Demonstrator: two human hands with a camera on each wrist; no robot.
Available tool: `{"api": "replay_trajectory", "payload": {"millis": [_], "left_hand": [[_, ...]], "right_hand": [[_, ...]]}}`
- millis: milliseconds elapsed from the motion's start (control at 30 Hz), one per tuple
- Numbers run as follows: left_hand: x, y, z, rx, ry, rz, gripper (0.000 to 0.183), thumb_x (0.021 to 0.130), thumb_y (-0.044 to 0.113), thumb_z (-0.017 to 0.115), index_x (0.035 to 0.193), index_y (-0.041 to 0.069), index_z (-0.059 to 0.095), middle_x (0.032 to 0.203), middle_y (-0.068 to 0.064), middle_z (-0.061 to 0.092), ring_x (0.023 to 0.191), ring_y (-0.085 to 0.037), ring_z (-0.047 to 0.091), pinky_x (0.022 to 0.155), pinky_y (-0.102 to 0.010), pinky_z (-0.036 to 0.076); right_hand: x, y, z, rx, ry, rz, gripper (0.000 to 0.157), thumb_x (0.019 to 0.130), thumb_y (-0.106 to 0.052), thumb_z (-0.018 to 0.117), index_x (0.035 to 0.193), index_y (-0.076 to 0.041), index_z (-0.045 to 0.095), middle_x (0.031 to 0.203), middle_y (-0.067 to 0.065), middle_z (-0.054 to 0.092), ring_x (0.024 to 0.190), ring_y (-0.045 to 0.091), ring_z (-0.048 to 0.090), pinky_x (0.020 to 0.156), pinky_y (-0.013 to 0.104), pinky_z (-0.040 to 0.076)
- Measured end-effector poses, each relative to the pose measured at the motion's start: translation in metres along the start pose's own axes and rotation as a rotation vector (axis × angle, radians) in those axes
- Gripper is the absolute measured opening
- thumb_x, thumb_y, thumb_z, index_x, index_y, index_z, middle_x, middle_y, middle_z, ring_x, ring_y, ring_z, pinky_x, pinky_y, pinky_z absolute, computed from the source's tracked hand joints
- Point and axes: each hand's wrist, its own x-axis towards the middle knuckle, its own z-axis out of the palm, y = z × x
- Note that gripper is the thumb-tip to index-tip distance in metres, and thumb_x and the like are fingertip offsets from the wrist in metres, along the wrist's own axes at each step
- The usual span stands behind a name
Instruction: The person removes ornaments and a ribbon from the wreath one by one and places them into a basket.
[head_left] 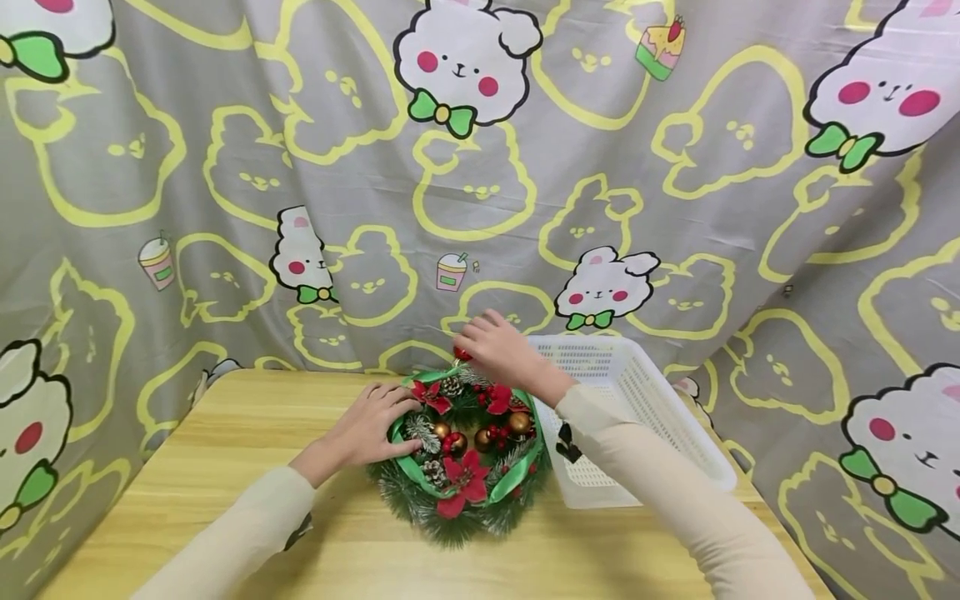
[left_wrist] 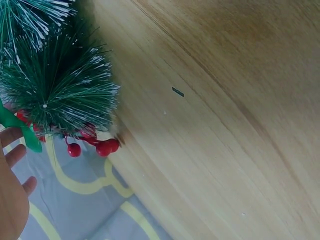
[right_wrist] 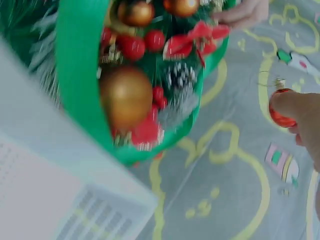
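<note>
Pinched narrow between thumb and fingers of the right hand [head_left: 498, 346]: one red bauble [right_wrist: 281, 112], topped with a gold cap and fine wire loop. Mostly covered by that hand in the head view, just a sliver of red showing beneath. Held near the far side of the wreath [head_left: 450, 525], apart from it in the right-wrist view.

At the wreath's left side, left hand [head_left: 371, 425], fingers spread and loose, resting on the greenery and the green ribbon [head_left: 513, 479]. No tight hold there.

Wreath on the table [head_left: 262, 408], toward its far half, between both forearms. Dark green needles, tipped white in places. Ribbon looped around the ring. Set about it: red flowers [head_left: 465, 485], pinecones [head_left: 452, 386], gold balls [head_left: 519, 422], clusters of red berries [left_wrist: 107, 146].

Just right of the wreath, partly under the right forearm: white basket [head_left: 592, 498], slotted walls and base. Blurred at close range in the right-wrist view.

Cream sleeves [head_left: 667, 492] on both arms. Light wood grain on the tabletop; one short dark mark [left_wrist: 178, 92] in the left-wrist view. Behind everything, grey curtain [head_left: 480, 192], printed with yellow outlines, white rabbits in green bows, pink cups.
</note>
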Motion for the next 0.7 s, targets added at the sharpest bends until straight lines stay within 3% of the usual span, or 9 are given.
{"api": "replay_trajectory", "payload": {"millis": [200, 367, 533, 700], "left_hand": [[0.000, -0.001, 0.002, -0.013, -0.009, -0.003, 0.059, 0.081, 0.067, 0.054, 0.120, 0.022, 0.060, 0.124, 0.000, 0.055, 0.119, -0.024, 0.046, 0.104, -0.051, 0.031], [-0.001, -0.001, 0.004, -0.019, -0.010, -0.011, 0.060, 0.081, 0.067, 0.053, 0.121, 0.022, 0.060, 0.125, 0.000, 0.055, 0.120, -0.024, 0.046, 0.104, -0.051, 0.031], [-0.002, -0.002, 0.003, -0.027, 0.000, -0.009, 0.058, 0.081, 0.065, 0.055, 0.119, 0.022, 0.060, 0.124, 0.000, 0.055, 0.119, -0.025, 0.046, 0.104, -0.052, 0.030], [-0.002, -0.003, 0.002, -0.026, 0.007, -0.001, 0.058, 0.080, 0.065, 0.056, 0.118, 0.022, 0.061, 0.123, 0.000, 0.055, 0.119, -0.025, 0.047, 0.104, -0.052, 0.031]], "right_hand": [[-0.020, 0.033, -0.004, -0.028, 0.180, 0.061, 0.036, 0.079, -0.030, 0.073, 0.108, -0.011, 0.065, 0.101, 0.004, 0.067, 0.101, 0.024, 0.059, 0.105, 0.049, 0.035], [-0.049, 0.062, -0.002, -0.013, 0.298, 0.180, 0.038, 0.076, -0.025, 0.075, 0.108, -0.007, 0.065, 0.099, 0.006, 0.067, 0.096, 0.026, 0.060, 0.103, 0.052, 0.035], [-0.087, 0.083, 0.010, -0.008, 0.365, 0.341, 0.037, 0.075, -0.024, 0.074, 0.106, -0.004, 0.067, 0.097, 0.010, 0.067, 0.093, 0.028, 0.059, 0.100, 0.053, 0.035], [-0.120, 0.092, 0.029, -0.031, 0.352, 0.421, 0.038, 0.073, -0.025, 0.075, 0.103, -0.004, 0.067, 0.092, 0.010, 0.066, 0.089, 0.031, 0.058, 0.093, 0.055, 0.039]]}}
